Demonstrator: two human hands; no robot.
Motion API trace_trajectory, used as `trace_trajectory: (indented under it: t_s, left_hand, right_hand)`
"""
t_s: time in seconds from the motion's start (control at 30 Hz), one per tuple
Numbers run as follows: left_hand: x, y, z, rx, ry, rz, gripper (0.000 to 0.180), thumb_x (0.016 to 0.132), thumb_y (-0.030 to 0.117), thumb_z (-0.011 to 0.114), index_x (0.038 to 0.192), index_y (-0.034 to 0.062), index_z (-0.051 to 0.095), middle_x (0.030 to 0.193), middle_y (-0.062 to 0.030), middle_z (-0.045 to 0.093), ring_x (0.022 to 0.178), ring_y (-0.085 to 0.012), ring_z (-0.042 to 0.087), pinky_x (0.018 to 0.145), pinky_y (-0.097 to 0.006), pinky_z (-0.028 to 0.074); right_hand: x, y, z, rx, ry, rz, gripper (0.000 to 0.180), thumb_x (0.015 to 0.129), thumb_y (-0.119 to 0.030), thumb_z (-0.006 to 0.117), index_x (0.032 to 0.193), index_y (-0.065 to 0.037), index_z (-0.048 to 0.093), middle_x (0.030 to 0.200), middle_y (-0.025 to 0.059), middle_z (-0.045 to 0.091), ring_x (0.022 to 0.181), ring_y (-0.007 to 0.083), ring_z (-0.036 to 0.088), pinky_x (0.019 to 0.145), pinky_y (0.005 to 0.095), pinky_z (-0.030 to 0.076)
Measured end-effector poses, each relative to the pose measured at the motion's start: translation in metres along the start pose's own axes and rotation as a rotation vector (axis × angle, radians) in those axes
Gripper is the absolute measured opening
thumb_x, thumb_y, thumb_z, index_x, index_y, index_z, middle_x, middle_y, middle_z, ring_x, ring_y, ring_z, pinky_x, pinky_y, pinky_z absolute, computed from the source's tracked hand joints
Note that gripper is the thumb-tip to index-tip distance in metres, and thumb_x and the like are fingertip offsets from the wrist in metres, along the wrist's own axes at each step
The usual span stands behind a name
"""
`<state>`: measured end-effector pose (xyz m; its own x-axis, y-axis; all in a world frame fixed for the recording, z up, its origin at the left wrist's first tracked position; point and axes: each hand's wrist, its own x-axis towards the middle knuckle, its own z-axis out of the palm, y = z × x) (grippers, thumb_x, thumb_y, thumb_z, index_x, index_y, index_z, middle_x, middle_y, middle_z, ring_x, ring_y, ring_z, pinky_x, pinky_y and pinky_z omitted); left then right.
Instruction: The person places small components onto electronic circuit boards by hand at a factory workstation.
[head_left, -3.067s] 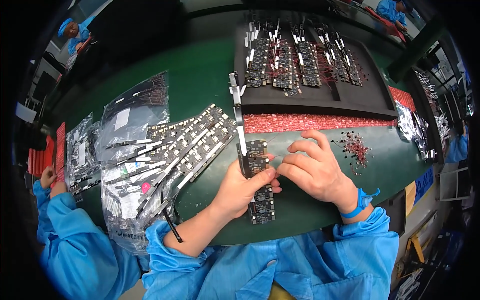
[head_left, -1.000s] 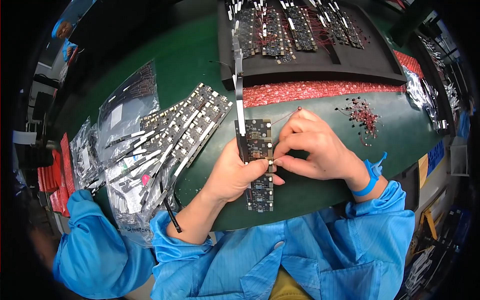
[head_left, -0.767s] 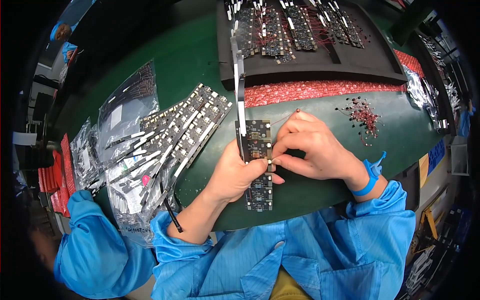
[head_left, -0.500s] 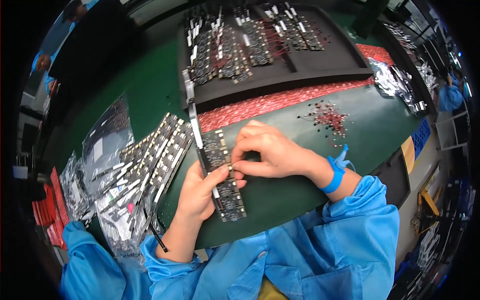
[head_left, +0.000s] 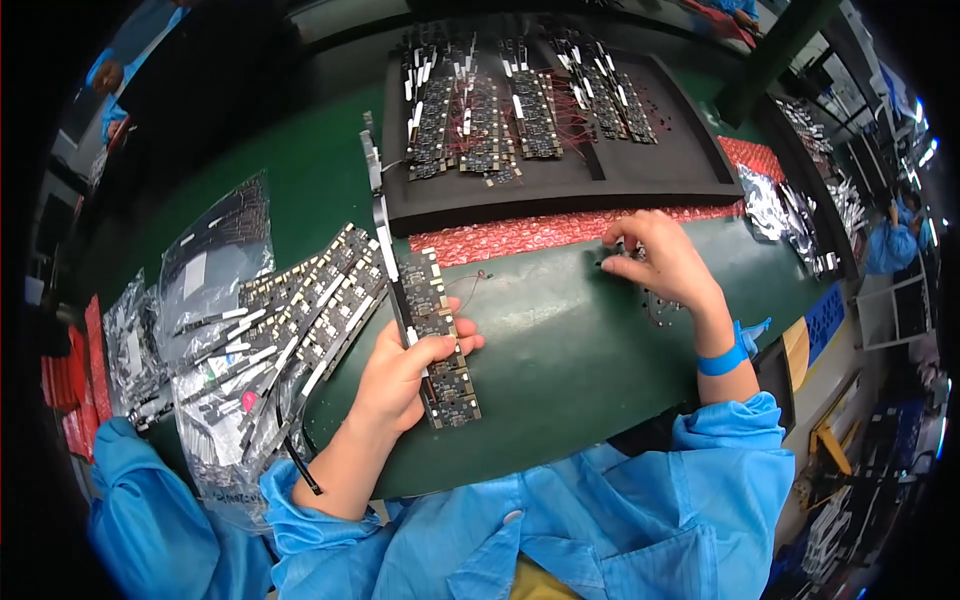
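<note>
My left hand is closed round the lower part of a black circuit board panel, thumb on top. A long strip with white sections runs along the panel's left edge and sticks out beyond its far end. From the panel's right side a thin lead with a small red-and-dark end reaches over the table. My right hand is over a pile of small wired parts, its thumb and curled fingers apart. The hand covers most of that pile.
Left of my left hand lie stacked circuit boards and clear plastic bags. A black foam tray at the back holds rows of boards with red leads. Red bubble wrap lies along its front. Silvery bags sit at the right.
My right hand has left the panel and moved right to the pile of wired parts. A thin lead now shows at the panel's right side. My left hand still holds the panel.
</note>
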<state>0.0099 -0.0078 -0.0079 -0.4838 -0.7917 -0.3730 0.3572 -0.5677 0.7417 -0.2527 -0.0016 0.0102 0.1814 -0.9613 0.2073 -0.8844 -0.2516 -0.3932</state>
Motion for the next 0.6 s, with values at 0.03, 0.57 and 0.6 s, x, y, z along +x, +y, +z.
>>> trace_trajectory:
  t_s: [0.03,0.57,0.6]
  left_hand:
    - [-0.001,0.001,0.002,-0.023,-0.010,-0.034,0.033,0.066,-0.003,0.041,0.099,-0.0012,0.035,0.082,-0.0130,0.048,0.074,-0.0217,0.050,0.066,-0.028,0.042]
    - [-0.004,-0.002,0.001,-0.069,-0.130,-0.015,0.040,0.068,0.003,0.045,0.105,0.0023,0.029,0.074,-0.0078,0.047,0.064,-0.0152,0.049,0.058,-0.029,0.045]
    - [-0.004,-0.002,0.001,-0.059,-0.127,0.000,0.039,0.068,0.003,0.045,0.104,0.0019,0.029,0.073,-0.0075,0.046,0.064,-0.0150,0.049,0.058,-0.029,0.045]
  right_hand:
    - [-0.001,0.003,0.001,-0.057,-0.088,0.025,0.020,0.056,-0.016,0.058,0.071,-0.006,0.050,0.067,0.0067,0.051,0.065,0.0225,0.048,0.058,0.0307,0.036]
    - [0.006,-0.004,0.013,1.084,0.276,0.480,0.011,0.069,-0.012,0.051,0.068,-0.003,0.046,0.057,0.0025,0.050,0.047,0.0052,0.044,0.042,0.0149,0.034]
    - [0.006,-0.010,0.018,1.305,0.312,0.500,0.010,0.070,-0.012,0.051,0.069,-0.004,0.045,0.059,0.0027,0.050,0.047,0.0052,0.044,0.042,0.0149,0.034]
